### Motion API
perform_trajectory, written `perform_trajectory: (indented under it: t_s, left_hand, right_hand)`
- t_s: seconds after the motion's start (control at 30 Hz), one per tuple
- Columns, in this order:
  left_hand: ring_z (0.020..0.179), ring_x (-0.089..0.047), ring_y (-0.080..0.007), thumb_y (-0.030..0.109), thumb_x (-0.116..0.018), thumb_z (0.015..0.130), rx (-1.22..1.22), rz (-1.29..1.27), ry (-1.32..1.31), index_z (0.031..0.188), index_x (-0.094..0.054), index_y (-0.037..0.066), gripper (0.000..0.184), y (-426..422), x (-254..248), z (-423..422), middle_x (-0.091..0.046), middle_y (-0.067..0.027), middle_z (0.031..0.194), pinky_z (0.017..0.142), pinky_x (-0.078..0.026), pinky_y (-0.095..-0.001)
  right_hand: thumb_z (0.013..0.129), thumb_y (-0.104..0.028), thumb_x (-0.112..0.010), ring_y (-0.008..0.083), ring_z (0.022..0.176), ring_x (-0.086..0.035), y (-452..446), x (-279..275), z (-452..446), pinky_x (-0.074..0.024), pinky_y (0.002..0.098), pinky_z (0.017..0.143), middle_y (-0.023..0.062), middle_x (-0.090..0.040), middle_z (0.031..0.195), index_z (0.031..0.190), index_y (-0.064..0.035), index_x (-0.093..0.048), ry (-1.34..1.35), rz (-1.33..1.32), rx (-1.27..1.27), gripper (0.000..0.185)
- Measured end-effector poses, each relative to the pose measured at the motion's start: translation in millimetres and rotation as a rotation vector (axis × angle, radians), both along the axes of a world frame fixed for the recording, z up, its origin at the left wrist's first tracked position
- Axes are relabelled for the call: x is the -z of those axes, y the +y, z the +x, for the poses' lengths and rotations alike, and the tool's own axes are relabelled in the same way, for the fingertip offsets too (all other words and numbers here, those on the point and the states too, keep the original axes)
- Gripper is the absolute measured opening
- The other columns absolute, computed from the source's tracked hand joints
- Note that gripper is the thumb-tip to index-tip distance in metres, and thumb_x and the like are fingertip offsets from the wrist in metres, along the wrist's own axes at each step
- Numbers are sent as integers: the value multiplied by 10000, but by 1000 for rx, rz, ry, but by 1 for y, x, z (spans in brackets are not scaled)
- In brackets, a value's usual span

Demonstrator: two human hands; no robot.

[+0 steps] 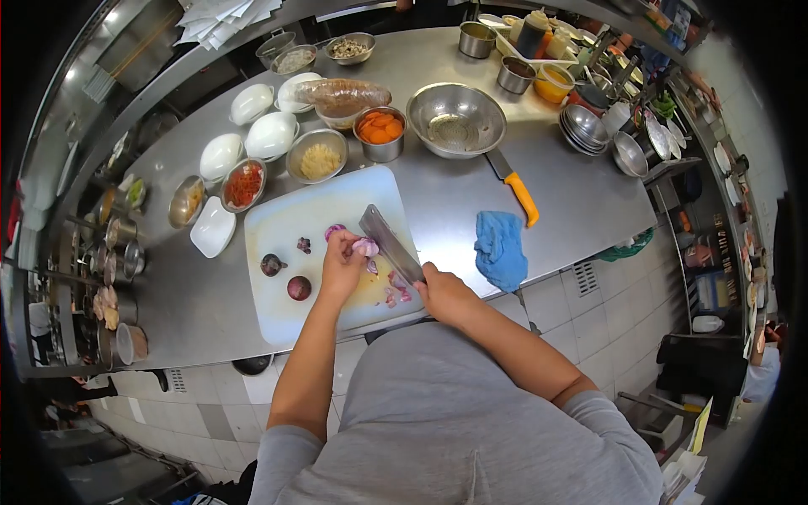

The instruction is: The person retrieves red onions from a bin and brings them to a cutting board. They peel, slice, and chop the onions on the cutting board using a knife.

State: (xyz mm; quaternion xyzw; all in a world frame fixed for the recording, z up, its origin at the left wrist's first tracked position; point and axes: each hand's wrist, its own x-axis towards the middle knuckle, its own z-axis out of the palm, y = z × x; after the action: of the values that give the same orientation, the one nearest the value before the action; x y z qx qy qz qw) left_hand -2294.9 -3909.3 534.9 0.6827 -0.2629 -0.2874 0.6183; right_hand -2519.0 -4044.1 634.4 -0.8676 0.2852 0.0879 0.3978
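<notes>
My left hand (340, 263) grips a purple-white piece of red onion (365, 247) above the white cutting board (282, 223). In my right hand (448, 295) is a cleaver (390, 240), its broad blade slanting up and left beside the onion piece. Another purple onion piece (335, 230) lies just beyond my left fingers, partly hidden. Cut onion pieces (396, 291) are scattered on the board below the blade. To the left sit a round red onion (299, 288), a darker onion (271, 265) and a small dark scrap (304, 245).
Behind the board stand bowls of pale strips (320, 160), red strips (244, 183) and a pot of carrot slices (380, 130). A large steel bowl (455, 122), a yellow-handled knife (520, 198) and a blue cloth (501, 250) are to the right. White bowls (271, 136) stand at the back left.
</notes>
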Motion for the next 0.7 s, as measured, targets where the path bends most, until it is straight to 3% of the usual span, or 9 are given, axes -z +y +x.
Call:
perform_trajectory:
  t_s: [0.07,0.13,0.23,0.3,0.43,0.6,0.7]
  left_hand:
    - [973,-700,-151,-8,-614,1055,-30,-116,86,1343,-504,64,317,5,-14,-4,-678,-64,1228,853,-576,-300]
    - [1082,-680,-148,-5,-617,1056,33,-126,362,1337,-522,84,310,16,-33,-7,-661,-59,1273,931,-592,-321]
    - [1164,-672,-169,11,-597,1080,81,-237,553,1376,-508,128,330,32,-57,-21,-644,-41,1330,969,-603,-355]
    - [1162,-672,-167,17,-607,1078,91,-244,575,1388,-506,133,346,38,-64,-30,-645,-42,1339,968,-601,-353]
    - [1155,-671,-159,43,-652,1066,120,-290,602,1422,-529,111,382,41,-79,-49,-657,-52,1340,963,-595,-337]
    - [1131,-678,-155,89,-695,1058,168,-305,656,1416,-600,49,372,44,-92,-61,-684,-65,1285,957,-596,-328]
    - [1130,-685,-162,112,-705,1058,157,-236,659,1413,-622,30,374,49,-94,-65,-692,-66,1272,972,-609,-345]
  right_hand:
    - [1095,-285,-573,522,926,-715,0,-1,-1,-550,615,837,318,-731,975,1191,7,-520,-25,-5,8,311]
    - [1087,-289,-588,513,919,-718,-1,-3,-4,-549,611,833,308,-734,966,1179,5,-536,-45,-10,16,312]
    - [1053,-297,-651,486,885,-726,0,-3,-7,-554,575,792,274,-739,924,1151,3,-581,-221,4,46,324]
    - [1012,-285,-723,456,828,-729,1,-8,-1,-559,520,743,245,-735,874,1151,7,-617,-411,8,72,340]
    - [991,-212,-758,388,774,-747,8,-29,19,-564,449,693,206,-743,858,1211,10,-620,-437,102,102,342]
    - [985,-119,-754,254,764,-772,23,-41,31,-578,378,689,163,-769,891,1265,10,-626,-584,437,233,334]
    - [992,-110,-743,234,729,-767,23,-15,32,-589,367,699,165,-778,917,1277,-7,-641,-665,302,188,320]
